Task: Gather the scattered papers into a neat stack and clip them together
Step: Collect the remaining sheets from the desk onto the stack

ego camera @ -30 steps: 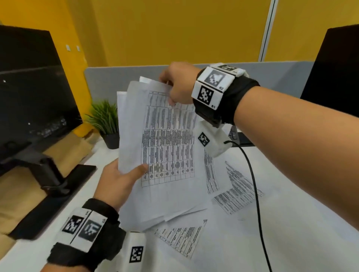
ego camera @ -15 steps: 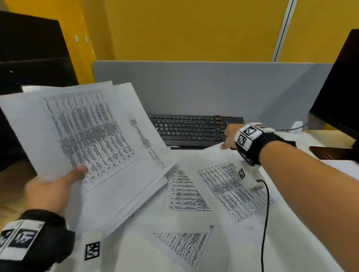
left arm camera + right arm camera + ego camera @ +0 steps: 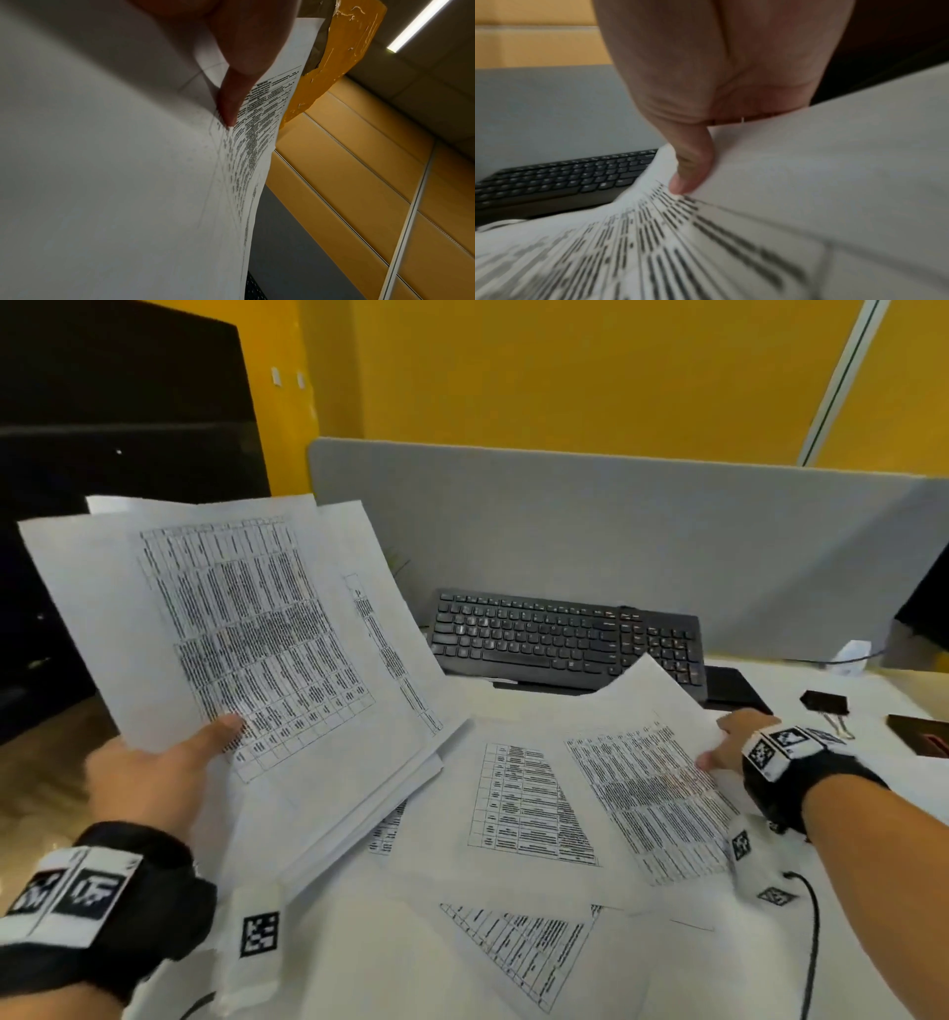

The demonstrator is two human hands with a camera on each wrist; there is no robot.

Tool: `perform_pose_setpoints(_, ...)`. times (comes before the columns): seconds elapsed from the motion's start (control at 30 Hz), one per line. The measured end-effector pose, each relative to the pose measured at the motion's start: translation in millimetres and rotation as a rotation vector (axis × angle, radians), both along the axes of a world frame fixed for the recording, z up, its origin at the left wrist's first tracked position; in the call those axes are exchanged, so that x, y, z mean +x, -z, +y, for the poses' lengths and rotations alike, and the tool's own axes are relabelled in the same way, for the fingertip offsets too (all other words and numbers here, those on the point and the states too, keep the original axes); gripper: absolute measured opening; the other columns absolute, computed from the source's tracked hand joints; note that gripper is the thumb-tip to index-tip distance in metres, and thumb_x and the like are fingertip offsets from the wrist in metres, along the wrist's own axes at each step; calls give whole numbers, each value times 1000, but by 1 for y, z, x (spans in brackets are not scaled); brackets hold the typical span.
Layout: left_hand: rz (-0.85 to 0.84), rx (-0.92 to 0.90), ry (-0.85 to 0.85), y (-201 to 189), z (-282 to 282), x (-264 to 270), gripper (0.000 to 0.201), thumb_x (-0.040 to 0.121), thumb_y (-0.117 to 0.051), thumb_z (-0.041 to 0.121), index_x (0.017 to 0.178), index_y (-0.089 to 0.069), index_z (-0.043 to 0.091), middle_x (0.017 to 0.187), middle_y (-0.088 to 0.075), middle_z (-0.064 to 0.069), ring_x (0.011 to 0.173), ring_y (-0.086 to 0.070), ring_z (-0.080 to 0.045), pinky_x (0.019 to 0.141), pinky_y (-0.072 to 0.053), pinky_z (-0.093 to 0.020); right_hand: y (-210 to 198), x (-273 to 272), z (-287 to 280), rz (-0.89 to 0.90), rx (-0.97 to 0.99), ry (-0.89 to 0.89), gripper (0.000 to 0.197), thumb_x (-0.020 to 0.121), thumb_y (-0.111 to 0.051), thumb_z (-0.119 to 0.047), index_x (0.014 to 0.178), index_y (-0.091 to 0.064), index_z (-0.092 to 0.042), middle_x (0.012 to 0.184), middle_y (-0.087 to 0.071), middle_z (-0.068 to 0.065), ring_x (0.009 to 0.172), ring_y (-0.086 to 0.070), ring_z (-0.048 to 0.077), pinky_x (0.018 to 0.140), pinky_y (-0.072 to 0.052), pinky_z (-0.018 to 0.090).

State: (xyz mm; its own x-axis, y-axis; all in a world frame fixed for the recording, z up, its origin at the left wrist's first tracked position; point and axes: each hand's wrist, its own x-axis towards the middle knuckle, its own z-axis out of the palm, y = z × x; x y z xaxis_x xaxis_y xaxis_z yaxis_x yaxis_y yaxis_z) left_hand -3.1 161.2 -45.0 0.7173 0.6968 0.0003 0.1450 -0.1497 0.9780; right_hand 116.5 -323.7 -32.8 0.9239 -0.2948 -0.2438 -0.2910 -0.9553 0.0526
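Even, bright illumination is provided from overhead; a ceiling light strip [image 3: 411,26] is seen glaring. Straight edges are bowed by wide-angle distortion. Printed text on the sheet [image 3: 654,253] is smeared by motion blur

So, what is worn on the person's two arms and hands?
Both forearms are bare. Each wrist carries a black fabric band with white blocks printed with black square codes; the left band matches. A thin black cable hangs from the right one.

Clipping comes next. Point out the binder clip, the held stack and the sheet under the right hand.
binder clip [image 3: 824,702], head view, black body.
held stack [image 3: 215,608], head view, top sheet's printed table.
sheet [image 3: 647,778], head view, printed table near its middle.
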Motion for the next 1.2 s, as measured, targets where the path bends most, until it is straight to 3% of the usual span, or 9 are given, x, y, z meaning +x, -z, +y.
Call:
perform_pose_setpoints(0.07, -67, -65, 9, -9, -8, 2, 67, 67, -76, 42, 117, -57, 1, 109, -61, -13, 98, -58, -31, 83, -42, -38, -11, 3, 12, -21, 68, -94, 49, 82, -67, -37, 122, -57, -11, 114, -61, 8, 101, -57, 24, 90, -46, 31)
perform_pose_setpoints(0.17, -22, -128, 25, -9, -9, 5, 93, 46, -76, 61, 116, -54, 4, 113, -61, -23, 94, -59, -37, 84, -44, -47, -20, 7, 35, 36, 6, -264, 63, 83, -64, -44, 135, -46, -15, 136, -50, 6, 122, -49, 24, 101, -39, 34)
perform_pose_setpoints(0.37, -184, -119, -5, -6, -12, 5, 68, 62, -78, 45, 119, -58, 15, 106, -62, -2, 96, -59, -27, 89, -42, -42, 10, 14, 86, 191, -110, -526, 80, 80, -65, -48, 143, -33, -11, 147, -32, 8, 135, -33, 26, 113, -29, 36)
perform_pose_setpoints(0.53, -231, -44, 5, -18, -22, -6, 59, 71, -73, 33, 122, -56, 8, 111, -58, -5, 102, -55, -24, 88, -39, -36, 13, 13, 90, 162, -28, -492, 64, 71, -77, -37, 124, -46, -17, 128, -46, 6, 112, -50, 25, 93, -42, 32)
perform_pose_setpoints(0.7, -244, -76, 12, -22, -31, -12, 50, 77, -71, 15, 124, -54, 6, 112, -60, -7, 95, -53, -20, 88, -40, -34, 16, 12, 84, 106, 75, -453, 52, 66, -82, -34, 98, -42, -22, 93, -51, -4, 76, -49, 15, 61, -36, 26)
perform_pose_setpoints(0.8, -251, -72, 4, -26, -34, -13, 50, 77, -71, 13, 123, -55, 5, 111, -60, -7, 94, -54, -21, 87, -40, -33, 13, 10, 87, 87, 81, -427, 57, 63, -83, -32, 99, -40, -23, 79, -48, -9, 66, -45, 11, 60, -38, 27)
perform_pose_setpoints(1.0, -265, -97, -12, -26, -39, -14, 48, 77, -71, 10, 121, -56, 3, 108, -60, -7, 94, -55, -21, 86, -40, -29, 9, 3, 89, 21, 22, -397, 84, 60, -86, -33, 125, -33, -25, 112, -57, 2, 91, -58, 25, 77, -45, 36)
perform_pose_setpoints(1.1, -256, -104, -17, -25, -41, -16, 46, 77, -72, 10, 120, -57, 3, 104, -58, -5, 93, -56, -21, 85, -40, -29, 11, 1, 90, -18, -68, -390, 107, 57, -87, -35, 142, -22, -27, 139, -43, 3, 115, -55, 31, 90, -47, 43)
perform_pose_setpoints(1.2, -254, -122, -27, -22, -39, -15, 47, 75, -74, 12, 119, -58, 5, 107, -62, -7, 95, -59, -24, 86, -42, -31, 13, -1, 93, -41, -46, -342, 106, 59, -87, -19, 144, -24, -24, 143, -36, 8, 116, -55, 32, 90, -50, 40)
